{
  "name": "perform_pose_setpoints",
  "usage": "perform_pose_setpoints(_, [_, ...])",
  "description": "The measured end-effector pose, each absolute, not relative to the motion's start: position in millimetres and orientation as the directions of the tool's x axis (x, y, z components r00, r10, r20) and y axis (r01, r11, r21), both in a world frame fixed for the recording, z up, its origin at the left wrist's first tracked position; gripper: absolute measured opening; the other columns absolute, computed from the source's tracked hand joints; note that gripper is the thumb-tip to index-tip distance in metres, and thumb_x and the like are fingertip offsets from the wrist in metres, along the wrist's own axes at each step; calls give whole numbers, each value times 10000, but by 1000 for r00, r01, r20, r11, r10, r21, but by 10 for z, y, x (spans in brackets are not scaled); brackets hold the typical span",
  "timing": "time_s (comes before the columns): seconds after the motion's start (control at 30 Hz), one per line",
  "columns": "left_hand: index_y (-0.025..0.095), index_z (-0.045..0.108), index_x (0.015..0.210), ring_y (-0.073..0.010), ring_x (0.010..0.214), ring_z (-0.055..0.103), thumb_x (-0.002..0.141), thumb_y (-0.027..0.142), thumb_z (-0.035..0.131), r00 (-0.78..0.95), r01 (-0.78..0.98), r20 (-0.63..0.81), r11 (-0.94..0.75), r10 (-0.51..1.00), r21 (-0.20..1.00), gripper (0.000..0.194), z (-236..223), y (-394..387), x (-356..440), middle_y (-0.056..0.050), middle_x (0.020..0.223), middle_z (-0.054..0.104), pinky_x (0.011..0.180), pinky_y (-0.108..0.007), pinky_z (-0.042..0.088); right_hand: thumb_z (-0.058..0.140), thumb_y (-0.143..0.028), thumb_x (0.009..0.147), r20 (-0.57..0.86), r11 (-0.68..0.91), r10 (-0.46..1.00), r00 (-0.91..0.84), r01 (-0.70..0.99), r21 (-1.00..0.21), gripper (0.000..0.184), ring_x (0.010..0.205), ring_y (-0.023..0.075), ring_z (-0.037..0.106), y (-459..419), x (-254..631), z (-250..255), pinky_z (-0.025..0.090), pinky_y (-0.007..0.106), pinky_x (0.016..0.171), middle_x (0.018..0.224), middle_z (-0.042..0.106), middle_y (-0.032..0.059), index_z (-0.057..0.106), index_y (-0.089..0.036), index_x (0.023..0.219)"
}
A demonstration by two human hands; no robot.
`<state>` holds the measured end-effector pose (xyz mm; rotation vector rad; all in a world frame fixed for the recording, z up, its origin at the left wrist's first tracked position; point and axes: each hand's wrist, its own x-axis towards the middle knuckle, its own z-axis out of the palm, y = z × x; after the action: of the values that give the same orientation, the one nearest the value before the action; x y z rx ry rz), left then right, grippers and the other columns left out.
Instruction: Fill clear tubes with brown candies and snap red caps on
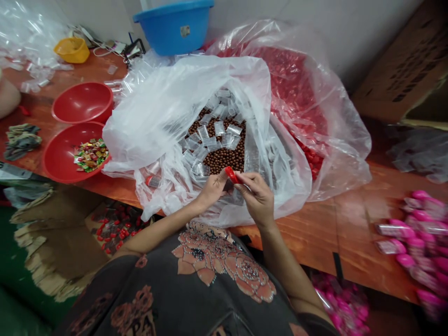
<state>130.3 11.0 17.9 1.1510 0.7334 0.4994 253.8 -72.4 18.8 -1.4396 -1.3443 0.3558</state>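
My left hand (213,189) is closed around a small clear plastic container that looks dark with brown balls; much of it is hidden by the fingers. With closed fingers, my right hand (258,193) grips a red cap (232,175) at the container's mouth. Both hands are over the near edge of a white plastic bag (154,121). Inside the bag lie many small brown balls (224,158) with several clear containers (219,128) scattered on top. A red-capped container (153,181) rests at the bag's near left side.
Behind on the right, a clear bag (343,112) holds red caps (315,161). Red bowls stand left, one with wrapped candies (91,155). A blue basin (175,30) is at the back. Pink-capped containers (416,242) lie right. Below left, a cardboard box (66,238) sits near filled red-capped containers (117,228).
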Motion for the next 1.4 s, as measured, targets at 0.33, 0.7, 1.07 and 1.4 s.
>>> perform_pose_setpoints(0.33, [131,586,590,-71,453,406,752,831,399,658,28,-201,243,726,970,743,79,148,1312,-2,500,468,439,-215,276,591,-191,892,511,233,796,323,617,-752,365,980,151,655,-766,2492,182,562,356,868,1042,682,24,652,-367,1206])
perform_pose_setpoints(0.7, [145,707,916,-114,553,519,853,765,319,671,-72,-246,392,699,917,735,94,123,1373,-30,627,604,510,-233,394,692,-354,824,552,187,803,223,786,-589,705,1245,255,522,-706,2438,58,461,497,1046,1319,573,82,371,-332,1451])
perform_pose_setpoints(1.07, [138,695,897,-185,732,651,802,844,95,812,-101,-361,720,458,687,931,139,97,1306,-117,703,675,616,-285,503,692,-334,787,541,288,841,-12,857,-428,698,1170,268,530,-724,2596,100,440,464,991,1242,579,77,375,-302,1407])
perform_pose_setpoints(1.4, [142,619,811,-134,536,573,862,526,439,765,-121,-483,832,425,541,426,105,69,1132,-30,585,606,574,-272,474,661,-324,796,516,277,856,-26,866,-416,838,1169,278,486,-801,2467,-38,432,482,991,1243,510,128,208,-222,1493])
